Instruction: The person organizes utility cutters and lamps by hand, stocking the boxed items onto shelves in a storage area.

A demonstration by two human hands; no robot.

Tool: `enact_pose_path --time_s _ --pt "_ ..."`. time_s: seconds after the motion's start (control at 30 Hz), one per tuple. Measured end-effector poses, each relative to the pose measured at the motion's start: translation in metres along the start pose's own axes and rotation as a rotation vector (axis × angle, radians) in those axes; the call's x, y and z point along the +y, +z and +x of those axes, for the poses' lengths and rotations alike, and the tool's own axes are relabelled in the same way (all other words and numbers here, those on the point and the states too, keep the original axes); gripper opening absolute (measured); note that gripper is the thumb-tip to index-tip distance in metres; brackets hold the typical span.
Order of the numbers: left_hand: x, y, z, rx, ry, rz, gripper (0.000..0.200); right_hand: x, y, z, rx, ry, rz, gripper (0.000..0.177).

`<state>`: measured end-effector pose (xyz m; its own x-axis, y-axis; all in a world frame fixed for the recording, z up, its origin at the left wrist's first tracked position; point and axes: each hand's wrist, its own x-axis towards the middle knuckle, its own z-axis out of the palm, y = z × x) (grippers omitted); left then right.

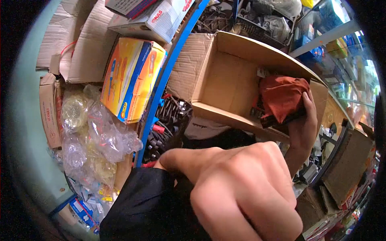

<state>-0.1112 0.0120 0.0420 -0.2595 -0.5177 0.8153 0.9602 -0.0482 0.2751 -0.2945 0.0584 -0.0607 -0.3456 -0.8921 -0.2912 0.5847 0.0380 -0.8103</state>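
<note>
My right hand (307, 116) grips a dark red bundle (283, 96) at its right side, fingers along the edge. The bundle looks like crumpled soft wrapping with a dark, printed underside. It sits over the right end of an open cardboard box (231, 80), whose left part shows a bare bottom. My left hand (241, 188) is large and close to the camera, back of the hand up, fingers curled and closed. Whatever those fingers hold is hidden. A black sleeve (136, 201) shows at the lower left.
A blue shelf edge (163, 88) runs along the left of the box. Beyond it are a yellow-and-blue carton (130, 80) and clear plastic bags (100, 132). Dark small parts (169, 124) lie beside the edge. Flattened cardboard (345, 164) stands right, near a glass case (354, 76).
</note>
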Motion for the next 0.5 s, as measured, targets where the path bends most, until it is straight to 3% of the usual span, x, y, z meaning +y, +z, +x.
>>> enact_pose_path --time_s 0.2,0.23,0.33,0.43,0.5 --pt "-0.008 0.003 -0.007 0.007 0.069 -0.018 0.043 -0.003 -0.003 -0.009 0.130 -0.030 0.020 0.048" --pt "-0.009 0.005 -0.008 0.011 0.075 -0.024 0.045 -0.007 -0.005 -0.011 0.079 0.005 0.057 0.047" --pt "-0.014 0.004 -0.010 0.012 0.095 -0.027 0.050 -0.010 -0.002 -0.014 0.204 -0.015 0.050 0.044" --pt "-0.016 0.006 -0.012 0.004 0.113 -0.010 0.056 -0.006 -0.010 -0.013 0.061 -0.005 0.104 0.043" --pt "-0.019 0.008 -0.014 0.018 0.096 -0.033 0.053 -0.002 -0.010 -0.012 0.133 -0.006 0.099 0.044"
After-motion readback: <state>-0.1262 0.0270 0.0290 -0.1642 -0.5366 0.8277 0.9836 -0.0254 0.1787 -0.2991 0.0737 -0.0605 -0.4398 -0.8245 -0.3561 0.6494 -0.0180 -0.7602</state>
